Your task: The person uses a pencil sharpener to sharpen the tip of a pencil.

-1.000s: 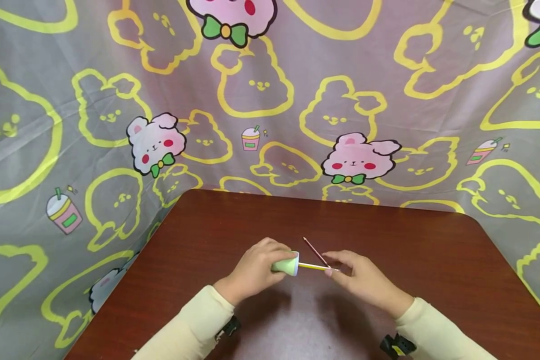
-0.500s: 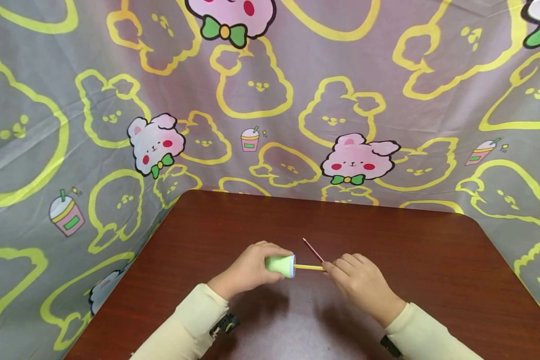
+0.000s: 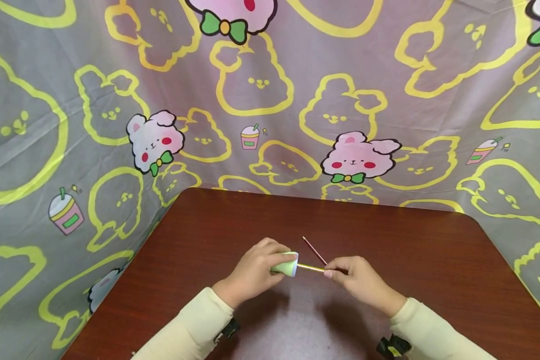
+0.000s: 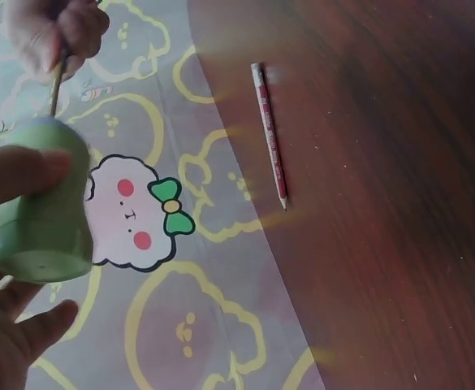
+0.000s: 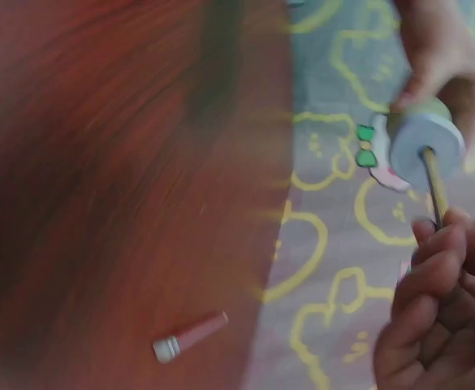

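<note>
My left hand (image 3: pixel 255 267) grips a green pencil sharpener (image 3: pixel 284 265), a waisted cylinder with a pale blue end face (image 5: pixel 428 150), tilted on its side above the table. A yellow-striped pencil (image 3: pixel 311 268) runs into the hole in that face; its inserted tip is hidden. At the pencil's outer end, my right hand (image 3: pixel 364 282) pinches it between thumb and curled fingers. In the left wrist view the sharpener (image 4: pixel 46 203) shows its closed base, with the right hand (image 4: pixel 54 36) beyond. A red-and-white pencil (image 4: pixel 270 138) lies on the table behind the hands.
The dark brown table (image 3: pixel 234 215) spreads under both arms. A grey patterned cloth (image 3: pixel 270 100) with rabbit and bear drawings hangs behind and to the left of it. Black camera straps (image 3: pixel 393 346) sit at the wrists.
My right hand's fingers went from spread round the pencil's end to rolled over it, then rolled back into a pinch. The left hand tilted slightly with the sharpener; the red-and-white pencil stayed put.
</note>
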{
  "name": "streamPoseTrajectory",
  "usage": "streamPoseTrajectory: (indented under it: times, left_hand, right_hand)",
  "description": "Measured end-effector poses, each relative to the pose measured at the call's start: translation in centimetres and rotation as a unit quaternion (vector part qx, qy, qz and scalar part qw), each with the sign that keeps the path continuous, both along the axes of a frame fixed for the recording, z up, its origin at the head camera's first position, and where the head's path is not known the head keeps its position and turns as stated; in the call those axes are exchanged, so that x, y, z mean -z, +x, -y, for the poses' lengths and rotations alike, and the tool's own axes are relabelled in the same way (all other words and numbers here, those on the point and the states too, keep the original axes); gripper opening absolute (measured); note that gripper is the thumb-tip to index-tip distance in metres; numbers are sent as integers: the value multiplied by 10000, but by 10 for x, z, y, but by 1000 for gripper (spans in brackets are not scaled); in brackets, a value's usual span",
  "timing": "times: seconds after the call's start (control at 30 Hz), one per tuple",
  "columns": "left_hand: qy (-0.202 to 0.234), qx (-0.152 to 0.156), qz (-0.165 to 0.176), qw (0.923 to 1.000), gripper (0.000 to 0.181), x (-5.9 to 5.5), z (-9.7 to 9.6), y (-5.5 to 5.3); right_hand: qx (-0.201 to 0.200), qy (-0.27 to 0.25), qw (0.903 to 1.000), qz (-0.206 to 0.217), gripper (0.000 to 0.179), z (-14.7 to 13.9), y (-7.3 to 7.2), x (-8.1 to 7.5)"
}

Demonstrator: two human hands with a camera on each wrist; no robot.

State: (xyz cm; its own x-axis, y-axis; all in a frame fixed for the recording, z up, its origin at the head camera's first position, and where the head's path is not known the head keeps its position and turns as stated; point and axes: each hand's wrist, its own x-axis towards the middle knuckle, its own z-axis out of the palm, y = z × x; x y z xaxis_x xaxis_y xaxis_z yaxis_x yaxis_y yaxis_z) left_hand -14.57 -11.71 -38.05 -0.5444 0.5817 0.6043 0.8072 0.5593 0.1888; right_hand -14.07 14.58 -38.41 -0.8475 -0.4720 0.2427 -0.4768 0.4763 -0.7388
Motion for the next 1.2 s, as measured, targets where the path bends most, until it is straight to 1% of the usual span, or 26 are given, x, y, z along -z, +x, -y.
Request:
streamPoseTrajectory:
  times: [0.03,0.07,0.1,0.13,0.17,0.23,0.33,0.37,0.4,0.43,0.47,0.5,0.53,0.57,0.63,0.7,0.77,0.83,0.87,0.93,1.0,1.07,1.1,1.13,1.17,1.2]
  left_hand:
    - [4,21,-153,9999,43,0,-1,0]
    - [10,31,-261,9997,43,0,-1,-1]
    - [9,33,-333,9994,43,1,-1,-1]
    - [1,15,-331,9995,43,1,-1,-1]
    - [-7,-14,-297,9996,43,1,-1,-1]
    - [-14,-88,-127,9999,43,0,-1,-2]
    - [-5,-217,307,9993,42,-2,1,-1]
    - [24,-250,468,9986,42,-2,2,-1]
    - [39,-281,619,9977,42,-3,3,-1]
    - [63,-310,780,9964,42,-3,3,-1]
    - [90,-333,938,9950,42,-4,4,-1]
    - [113,-345,1080,9935,43,-5,5,-1]
    - [155,-343,1228,9917,43,-5,6,-1]
    - [200,-342,1381,9896,43,-6,6,-1]
    - [303,-291,1668,9851,44,-7,8,-2]
    - [409,-207,1923,9803,44,-8,8,-2]
    - [503,-125,2142,9754,44,-9,9,-3]
    - [540,-57,2283,9721,44,-10,10,-3]
    - [541,-39,2328,9710,44,-10,10,-3]
    - [546,-9,2368,9700,44,-10,10,-4]
    - [561,7,2351,9703,44,-10,10,-4]
    - [587,19,2261,9723,45,-9,10,-4]
    - [596,18,2191,9739,45,-9,9,-4]
    - [599,12,2106,9757,45,-9,9,-4]
    - [582,-9,1988,9783,45,-8,8,-4]
    - [542,-28,1834,9815,44,-8,7,-4]
  right_hand:
    - [-27,-190,9975,679,9,-1,-1,-2]
    - [-30,-301,9925,1187,13,-1,-3,-4]
    - [-35,-345,9878,1520,15,-2,-4,-5]
    - [-39,-348,9849,1697,17,-2,-5,-6]
    - [-36,-308,9840,1754,18,-2,-5,-7]
    - [27,-57,9897,1432,17,-2,-5,-8]
    - [294,353,9972,597,22,-2,-3,-6]
    - [371,530,9978,162,26,-2,-2,-5]
    - [435,735,9956,-384,30,-3,-1,-4]
    - [483,937,9897,-969,34,-3,0,-2]
    - [494,1103,9800,-1579,37,-4,0,0]
    - [517,1242,9650,-2252,36,-5,0,2]
    - [501,1343,9467,-2885,34,-6,-1,4]
    - [458,1360,9290,-3411,32,-6,-2,6]
    - [323,1229,8972,-4229,30,-6,-4,8]
    - [198,1018,8713,-4797,34,-5,-6,9]
    - [111,819,8511,-5185,34,-3,-8,10]
    - [88,700,8355,-5449,33,-2,-10,10]
    - [86,678,8310,-5521,32,-1,-10,10]
    - [81,642,8262,-5597,32,0,-11,10]
    - [96,613,8262,-5600,32,2,-11,10]
    - [135,568,8294,-5556,32,3,-11,10]
    - [159,543,8326,-5510,32,4,-11,10]
    - [198,545,8386,-5416,32,4,-10,10]
    - [237,557,8473,-5276,32,4,-9,10]
    - [284,588,8587,-5083,29,4,-8,9]
